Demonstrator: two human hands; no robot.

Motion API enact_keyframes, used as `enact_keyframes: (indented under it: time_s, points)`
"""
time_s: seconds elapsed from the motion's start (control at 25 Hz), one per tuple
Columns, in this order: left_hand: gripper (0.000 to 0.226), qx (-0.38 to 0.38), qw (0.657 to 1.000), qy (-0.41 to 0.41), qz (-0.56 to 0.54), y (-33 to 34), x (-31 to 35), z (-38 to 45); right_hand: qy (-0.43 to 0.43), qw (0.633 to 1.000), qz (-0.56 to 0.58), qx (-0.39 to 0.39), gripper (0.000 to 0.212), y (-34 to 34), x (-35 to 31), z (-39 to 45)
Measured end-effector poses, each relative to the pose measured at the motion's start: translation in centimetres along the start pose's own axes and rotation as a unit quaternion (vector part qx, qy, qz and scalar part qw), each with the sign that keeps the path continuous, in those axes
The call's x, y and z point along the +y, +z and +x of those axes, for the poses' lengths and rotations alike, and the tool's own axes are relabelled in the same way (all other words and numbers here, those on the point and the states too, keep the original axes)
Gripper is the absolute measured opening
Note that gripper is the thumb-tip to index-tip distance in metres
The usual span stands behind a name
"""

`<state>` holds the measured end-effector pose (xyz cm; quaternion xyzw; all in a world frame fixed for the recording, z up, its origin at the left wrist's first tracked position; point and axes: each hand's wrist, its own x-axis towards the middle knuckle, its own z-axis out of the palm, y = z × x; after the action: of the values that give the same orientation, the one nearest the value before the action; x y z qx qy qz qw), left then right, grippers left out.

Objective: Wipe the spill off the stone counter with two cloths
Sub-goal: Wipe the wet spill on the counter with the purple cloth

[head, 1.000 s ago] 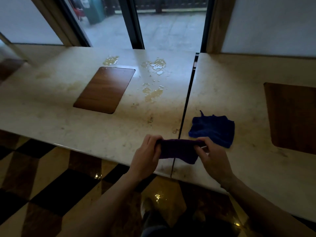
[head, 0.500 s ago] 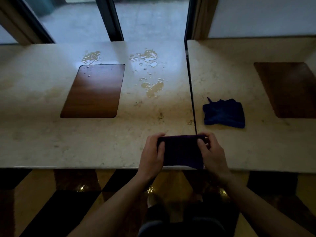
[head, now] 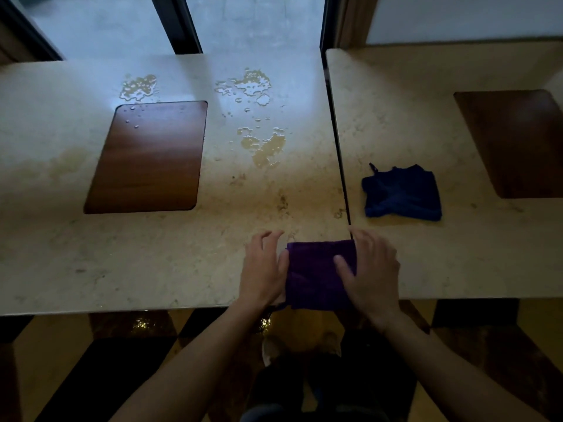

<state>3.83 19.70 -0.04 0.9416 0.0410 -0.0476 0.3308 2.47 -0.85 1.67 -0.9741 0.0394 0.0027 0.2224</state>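
Now the purple cloth (head: 320, 274), held up between both hands half a second ago, lies folded flat at the worktop's (head: 182, 263) near edge. The left hand (head: 263, 269) has let go, fingers spread beside it; the right hand (head: 370, 269) presses on it, fingers straight. Wiping can likely begin: the spill (head: 259, 117) and blue cloth (head: 402, 193) lie untouched.

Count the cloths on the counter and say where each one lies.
2. The purple cloth lies at the near edge by the seam, between the left hand and right hand. The blue cloth lies right of the seam. None appears hidden.
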Motion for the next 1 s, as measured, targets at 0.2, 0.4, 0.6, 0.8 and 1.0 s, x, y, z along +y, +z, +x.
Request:
enact_keyframes:
  time_s: [0.2, 0.4, 0.6, 0.8, 1.0]
  points:
    - [0.06, -0.039, 0.97, 0.0, 0.241, -1.6, -6.4, 3.9, -0.07, 0.974, -0.149, -0.157, 0.078, 6.1, -0.6, -1.2]
    - [0.079, -0.088, 0.961, -0.026, 0.261, -5.3, -11.3, 11.4, -0.057, 0.966, -0.206, -0.144, 0.092, 8.0, -1.5, -0.5]
    - [0.079, -0.04, 0.963, -0.032, 0.264, -9.0, -13.9, 18.9, 0.011, 0.971, -0.198, -0.131, 0.105, 9.5, -4.7, 3.1]
    - [0.078, -0.018, 0.965, -0.054, 0.255, -12.2, -17.5, 27.0, 0.025, 0.972, -0.203, -0.114, 0.103, 11.1, -6.4, 9.6]
    - [0.075, 0.01, 0.959, -0.053, 0.278, -11.5, -18.6, 29.4, 0.021, 0.981, -0.18, -0.073, 0.102, 11.5, -7.5, 19.3]
